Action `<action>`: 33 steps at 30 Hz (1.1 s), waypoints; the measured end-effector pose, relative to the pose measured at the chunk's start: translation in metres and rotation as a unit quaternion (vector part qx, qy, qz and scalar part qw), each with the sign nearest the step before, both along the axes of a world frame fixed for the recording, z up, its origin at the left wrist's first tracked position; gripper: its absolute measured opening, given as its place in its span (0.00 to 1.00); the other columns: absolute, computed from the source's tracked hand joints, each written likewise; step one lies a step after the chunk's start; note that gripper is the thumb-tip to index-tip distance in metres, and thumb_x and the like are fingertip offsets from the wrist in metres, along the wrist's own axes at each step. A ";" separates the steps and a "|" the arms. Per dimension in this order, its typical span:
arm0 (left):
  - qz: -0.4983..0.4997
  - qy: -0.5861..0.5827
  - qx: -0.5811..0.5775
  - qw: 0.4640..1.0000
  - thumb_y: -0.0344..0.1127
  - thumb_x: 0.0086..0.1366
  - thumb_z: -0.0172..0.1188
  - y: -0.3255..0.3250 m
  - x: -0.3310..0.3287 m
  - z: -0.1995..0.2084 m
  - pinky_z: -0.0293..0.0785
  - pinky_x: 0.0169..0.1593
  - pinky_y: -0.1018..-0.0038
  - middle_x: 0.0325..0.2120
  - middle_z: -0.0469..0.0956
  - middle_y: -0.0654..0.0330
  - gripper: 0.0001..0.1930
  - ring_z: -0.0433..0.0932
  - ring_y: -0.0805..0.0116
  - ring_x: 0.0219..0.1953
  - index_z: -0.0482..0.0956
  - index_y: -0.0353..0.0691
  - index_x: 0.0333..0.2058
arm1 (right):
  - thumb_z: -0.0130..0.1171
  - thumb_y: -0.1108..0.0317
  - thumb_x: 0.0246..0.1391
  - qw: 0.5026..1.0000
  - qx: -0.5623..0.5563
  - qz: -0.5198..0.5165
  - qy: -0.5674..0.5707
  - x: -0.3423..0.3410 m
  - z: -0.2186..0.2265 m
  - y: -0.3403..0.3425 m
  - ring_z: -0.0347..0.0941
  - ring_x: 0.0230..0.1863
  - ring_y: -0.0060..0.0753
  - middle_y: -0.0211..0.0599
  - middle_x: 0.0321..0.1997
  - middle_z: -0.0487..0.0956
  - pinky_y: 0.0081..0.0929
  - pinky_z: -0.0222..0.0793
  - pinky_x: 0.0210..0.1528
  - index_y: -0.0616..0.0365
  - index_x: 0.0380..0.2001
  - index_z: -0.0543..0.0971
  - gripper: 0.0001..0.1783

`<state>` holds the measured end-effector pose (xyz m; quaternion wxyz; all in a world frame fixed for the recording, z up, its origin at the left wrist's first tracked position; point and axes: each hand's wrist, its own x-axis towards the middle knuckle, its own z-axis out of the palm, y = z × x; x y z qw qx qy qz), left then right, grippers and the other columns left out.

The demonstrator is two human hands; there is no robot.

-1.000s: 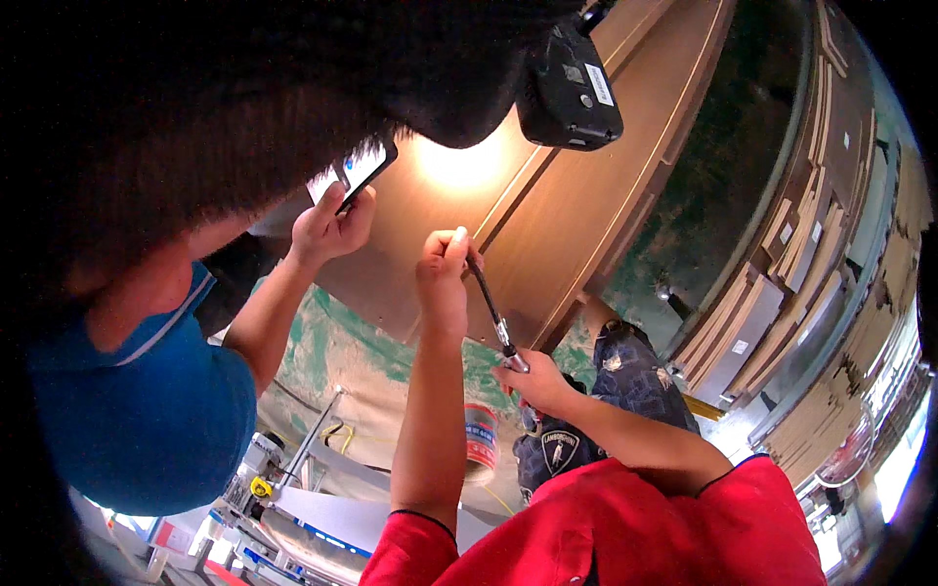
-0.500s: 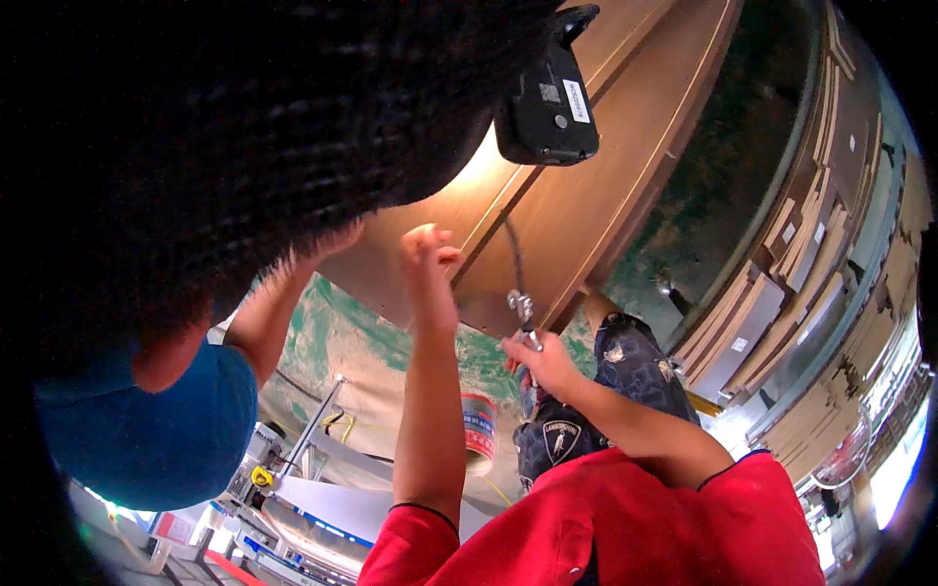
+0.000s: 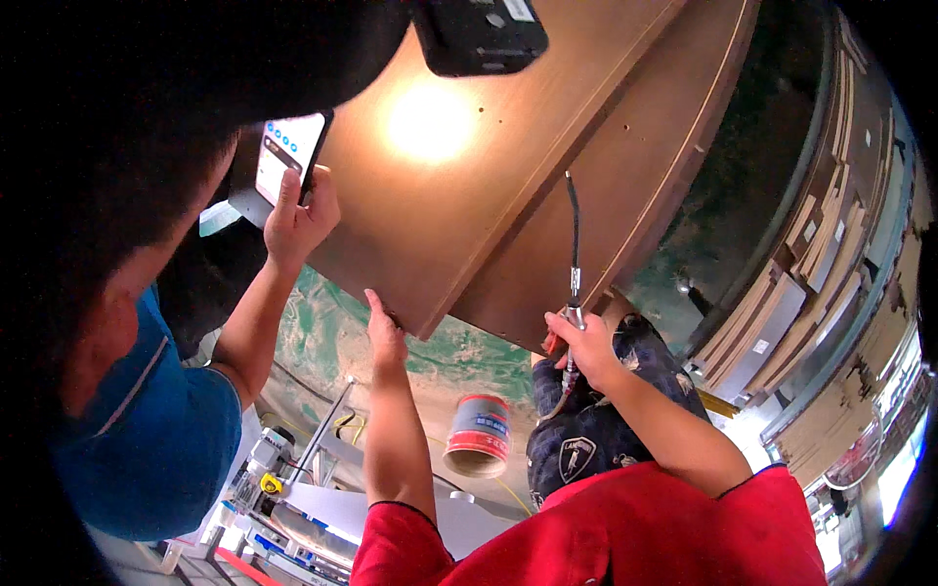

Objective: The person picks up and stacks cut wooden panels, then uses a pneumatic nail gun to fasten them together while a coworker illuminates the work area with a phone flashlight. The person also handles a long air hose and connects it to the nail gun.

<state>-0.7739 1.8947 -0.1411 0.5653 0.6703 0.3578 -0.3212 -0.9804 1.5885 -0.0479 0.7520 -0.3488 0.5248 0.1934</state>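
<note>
My right hand (image 3: 584, 344) is closed around an air blow gun (image 3: 575, 314). The gun's long dark nozzle (image 3: 574, 215) points away over a brown wooden panel (image 3: 645, 176), and a hose (image 3: 557, 402) hangs below the grip. My left hand (image 3: 387, 337) is at the near edge of a second brown panel (image 3: 469, 166), lying alongside the first with a raised edge between them. Its thumb reaches over that edge, while the other fingers are mostly hidden beneath. A bright patch of light falls on this panel.
At the left, another person in a blue shirt (image 3: 166, 430) holds a phone (image 3: 291, 156); their dark head covers the upper left. A black device (image 3: 484, 34) hangs above the panels. A red bucket (image 3: 479, 435) stands on the floor. Stacked boards (image 3: 811, 264) line the right.
My left hand has come down from above the panel to its near edge. My right hand and blow gun have shifted slightly right. The other person's phone has come into view.
</note>
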 end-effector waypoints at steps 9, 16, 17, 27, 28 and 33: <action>0.111 -0.046 0.000 0.993 0.59 0.69 0.51 -0.038 -0.032 0.000 0.66 0.59 0.65 0.56 0.72 0.59 0.34 0.71 0.64 0.56 0.68 0.33 0.59 | 0.60 0.54 0.59 0.998 -0.034 0.051 0.011 0.025 0.016 0.011 0.70 0.19 0.20 0.29 0.20 0.75 0.21 0.66 0.18 0.57 0.26 0.74 0.18; 0.121 -0.051 -0.023 0.991 0.58 0.70 0.51 -0.054 -0.057 0.014 0.65 0.60 0.66 0.57 0.71 0.58 0.34 0.70 0.63 0.57 0.67 0.32 0.59 | 0.61 0.59 0.58 0.996 -0.078 0.008 0.050 0.059 0.033 0.002 0.66 0.11 0.22 0.31 0.16 0.72 0.22 0.60 0.12 0.58 0.23 0.72 0.16; 0.116 -0.049 -0.020 0.992 0.58 0.69 0.51 -0.054 -0.057 0.013 0.65 0.60 0.65 0.58 0.70 0.58 0.34 0.70 0.63 0.57 0.67 0.32 0.59 | 0.61 0.59 0.58 0.995 -0.079 -0.001 0.054 0.059 0.034 0.002 0.66 0.11 0.22 0.31 0.16 0.72 0.22 0.59 0.12 0.58 0.23 0.72 0.16; 0.064 -0.021 0.059 0.996 0.65 0.64 0.54 -0.034 -0.044 0.008 0.67 0.58 0.63 0.57 0.71 0.56 0.40 0.72 0.59 0.56 0.67 0.33 0.60 | 0.61 0.60 0.57 0.997 -0.052 -0.025 0.051 0.056 0.037 0.006 0.67 0.14 0.22 0.31 0.16 0.72 0.21 0.60 0.11 0.58 0.24 0.72 0.15; 0.061 -0.018 0.067 0.996 0.66 0.63 0.54 -0.036 -0.044 0.009 0.68 0.57 0.63 0.57 0.72 0.56 0.41 0.72 0.59 0.55 0.67 0.32 0.59 | 0.61 0.59 0.57 0.997 -0.046 -0.033 0.046 0.055 0.036 0.007 0.68 0.14 0.22 0.32 0.16 0.73 0.21 0.61 0.11 0.58 0.24 0.72 0.15; 0.044 0.000 0.116 0.992 0.67 0.62 0.54 -0.044 -0.039 0.018 0.71 0.54 0.64 0.54 0.73 0.54 0.42 0.73 0.59 0.52 0.69 0.30 0.57 | 0.61 0.57 0.56 0.997 -0.051 -0.032 0.038 0.051 0.030 0.009 0.70 0.16 0.23 0.33 0.18 0.74 0.21 0.63 0.12 0.58 0.25 0.72 0.16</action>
